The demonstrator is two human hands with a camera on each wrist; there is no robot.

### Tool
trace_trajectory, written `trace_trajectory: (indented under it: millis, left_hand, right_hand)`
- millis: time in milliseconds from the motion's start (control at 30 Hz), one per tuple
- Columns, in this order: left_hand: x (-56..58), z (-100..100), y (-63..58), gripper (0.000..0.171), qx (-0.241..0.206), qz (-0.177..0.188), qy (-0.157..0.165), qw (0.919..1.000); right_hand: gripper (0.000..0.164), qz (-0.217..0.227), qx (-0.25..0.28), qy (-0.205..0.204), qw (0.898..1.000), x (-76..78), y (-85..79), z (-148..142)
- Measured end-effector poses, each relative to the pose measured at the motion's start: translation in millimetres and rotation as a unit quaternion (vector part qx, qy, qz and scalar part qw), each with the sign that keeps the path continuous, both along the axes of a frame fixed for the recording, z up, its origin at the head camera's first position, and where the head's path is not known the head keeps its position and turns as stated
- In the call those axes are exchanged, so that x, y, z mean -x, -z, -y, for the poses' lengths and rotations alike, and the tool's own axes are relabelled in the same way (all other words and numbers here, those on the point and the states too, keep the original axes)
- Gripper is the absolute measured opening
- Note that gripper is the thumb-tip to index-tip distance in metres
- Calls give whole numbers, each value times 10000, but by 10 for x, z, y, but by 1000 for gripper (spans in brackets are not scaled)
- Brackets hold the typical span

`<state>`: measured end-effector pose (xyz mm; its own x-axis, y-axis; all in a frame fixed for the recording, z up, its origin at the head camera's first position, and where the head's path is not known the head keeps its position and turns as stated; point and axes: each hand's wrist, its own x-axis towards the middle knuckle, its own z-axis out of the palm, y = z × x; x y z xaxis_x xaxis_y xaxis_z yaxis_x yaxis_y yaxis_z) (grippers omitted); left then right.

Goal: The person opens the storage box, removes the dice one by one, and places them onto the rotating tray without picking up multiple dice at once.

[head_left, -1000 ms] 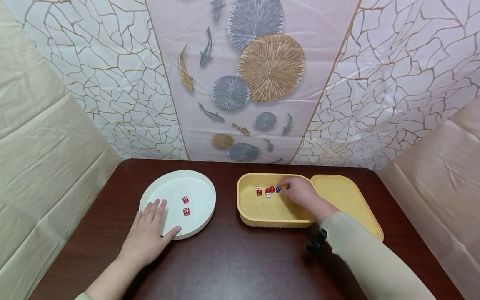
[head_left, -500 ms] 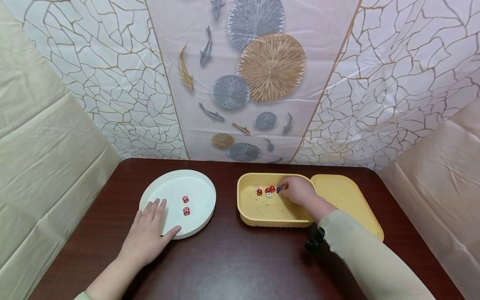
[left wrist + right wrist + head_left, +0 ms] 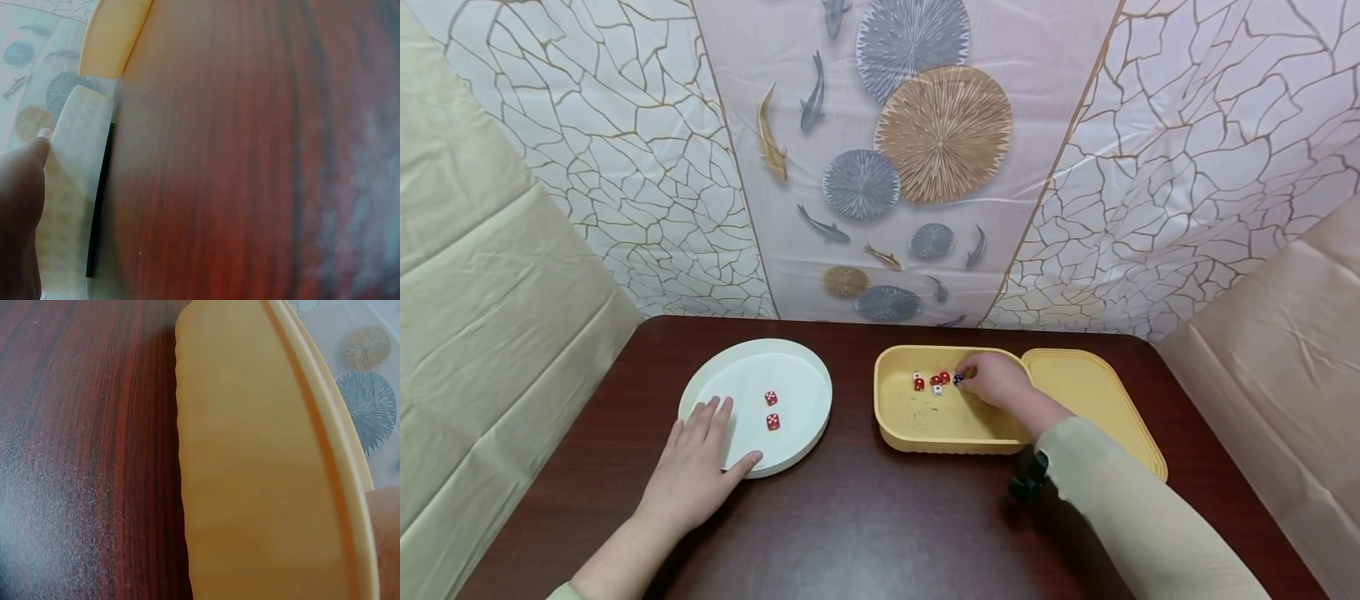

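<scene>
rt grip [image 3: 996, 383], curled dn, pinches blue die [image 3: 958, 379] in box [image 3: 898, 417].

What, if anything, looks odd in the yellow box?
Small dark marks on the floor of the yellow box, on the near side of the dice, look odd against the plain surface. Scratches or dirt: I cannot tell.

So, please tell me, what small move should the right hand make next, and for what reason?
Probably the right hand should close its fingers firmly on the blue die: they are right at it, though a firm pinch cannot be confirmed, and a red die lies close by in the yellow container, so a loose pick could nudge that one.
</scene>
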<state>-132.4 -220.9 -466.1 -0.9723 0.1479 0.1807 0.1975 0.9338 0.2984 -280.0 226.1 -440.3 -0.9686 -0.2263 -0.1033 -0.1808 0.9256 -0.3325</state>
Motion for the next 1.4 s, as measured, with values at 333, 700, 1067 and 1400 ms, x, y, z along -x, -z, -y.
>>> trace_trajectory:
  millis: [333,700,1067,1400]
  left_hand:
    - [-2,4,-2,93,-5,-97,19,10000]
    - [2,0,-30,93,10,-8,12,10000]
    - [-8,-2,-24,95,-22,3,15,10000]
    - [-18,-11,-13,95,-27,7,30,10000]
  right_hand:
    - [14,-34,53,70,10000,-9,6,1]
    - [14,-115,187,137,9997,-29,-16,10]
    - [18,-86,584,360,9976,-70,-106,32]
    - [20,-216,804,376,9958,-141,-238,75]
